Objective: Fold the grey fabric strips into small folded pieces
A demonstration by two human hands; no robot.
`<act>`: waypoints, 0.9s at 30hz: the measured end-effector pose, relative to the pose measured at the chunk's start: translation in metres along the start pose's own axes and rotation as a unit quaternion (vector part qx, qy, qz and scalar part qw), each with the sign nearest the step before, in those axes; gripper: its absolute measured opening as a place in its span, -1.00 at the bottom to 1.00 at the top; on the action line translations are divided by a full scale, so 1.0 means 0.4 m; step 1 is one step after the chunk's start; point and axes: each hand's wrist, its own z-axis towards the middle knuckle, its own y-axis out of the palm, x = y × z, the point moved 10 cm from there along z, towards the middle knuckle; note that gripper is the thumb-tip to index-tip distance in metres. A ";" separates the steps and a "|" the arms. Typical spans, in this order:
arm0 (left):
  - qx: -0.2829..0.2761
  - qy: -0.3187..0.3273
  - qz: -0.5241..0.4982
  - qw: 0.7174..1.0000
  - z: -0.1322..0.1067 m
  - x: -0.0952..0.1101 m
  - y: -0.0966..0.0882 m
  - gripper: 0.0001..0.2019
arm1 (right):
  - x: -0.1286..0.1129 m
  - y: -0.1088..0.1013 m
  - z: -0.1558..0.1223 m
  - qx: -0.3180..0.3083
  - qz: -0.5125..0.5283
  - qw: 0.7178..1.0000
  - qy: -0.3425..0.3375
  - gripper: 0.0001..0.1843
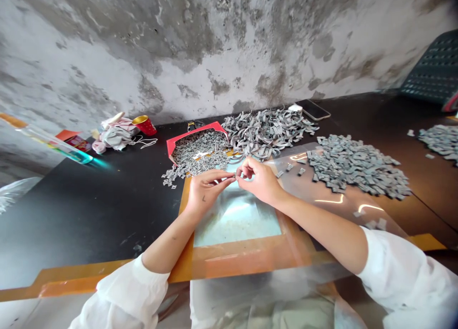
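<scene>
Over the taped light-blue sheet, my two hands meet fingertip to fingertip. My left hand pinches a small dark grey piece between thumb and fingers. Closed in a pinch at the same spot is my right hand; its fingers largely hide what they grip. Just beyond the hands, a red-edged box lies with many tiny grey pieces in it and spilling out of its front. Behind my right hand is a heap of grey fabric strips. Right of it spreads a pile of short grey folded pieces.
A clear plastic sheet covers the table's right part. At back left stand a red cup and a crumpled cloth bundle. A phone lies near the wall. Another grey pile and a dark green plastic basket are far right.
</scene>
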 end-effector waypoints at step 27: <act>0.004 -0.192 -0.150 0.970 -0.017 -0.106 0.030 -0.75 | -0.044 -0.018 -0.001 0.025 -0.037 0.999 -0.024 -0.69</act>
